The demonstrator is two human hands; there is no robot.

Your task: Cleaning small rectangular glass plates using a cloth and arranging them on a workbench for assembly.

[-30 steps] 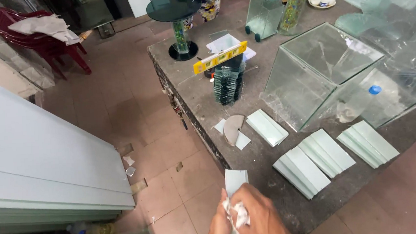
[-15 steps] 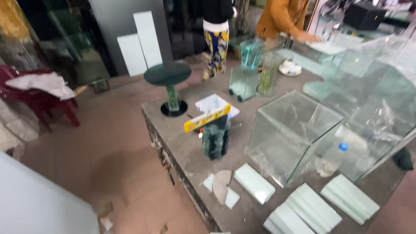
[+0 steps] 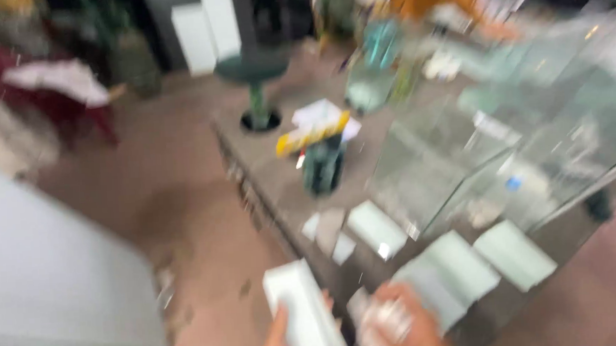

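At the bottom edge of the blurred view, my left hand (image 3: 280, 339) grips a pale glass strip (image 3: 303, 317) from beneath, fingers closed on it, while my right hand (image 3: 399, 324) holds a crumpled white cloth (image 3: 384, 318) just beside it. To wipe well, I judge I should keep the strip steady and press along its length, clear of the edges. Ahead, the brown worktable (image 3: 273, 175) carries more glass strips (image 3: 461, 270), a glass tank (image 3: 448, 165) and a yellow level (image 3: 313, 133); a red chair (image 3: 44, 95) stands on the tiled floor (image 3: 176, 201).
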